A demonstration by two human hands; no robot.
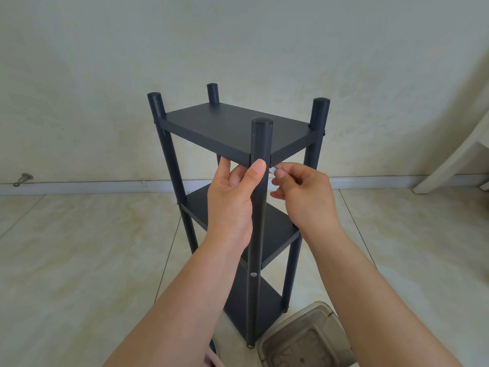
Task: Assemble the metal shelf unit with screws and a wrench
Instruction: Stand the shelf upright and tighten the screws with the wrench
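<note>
The tiled floor (79, 260) carries everything here, and your shelf unit (232, 128) stands upright on it, just ahead of you and short of the wall's skirting (92, 185). Its long axis runs straight up: four dark round posts rise past the top shelf, with a middle shelf (275, 234) and a bottom shelf (254, 303) stacked below. The shelves' long sides run from near right to far left.

At the floor's near edge, just right of the unit's nearest foot, sits a translucent container (304, 337); what lies inside is too blurred to tell.

Your left hand (232, 200) grips the nearest post (260, 144) just under the top shelf, thumb on the post's front, fingers curled behind it. Your right hand (304, 197) pinches a small silvery piece (272, 170) between thumb and forefinger, right at the post beneath the top shelf's near corner; whether it is a screw or the wrench, you cannot tell. A screw head (253, 274) shows lower on the same post.
</note>
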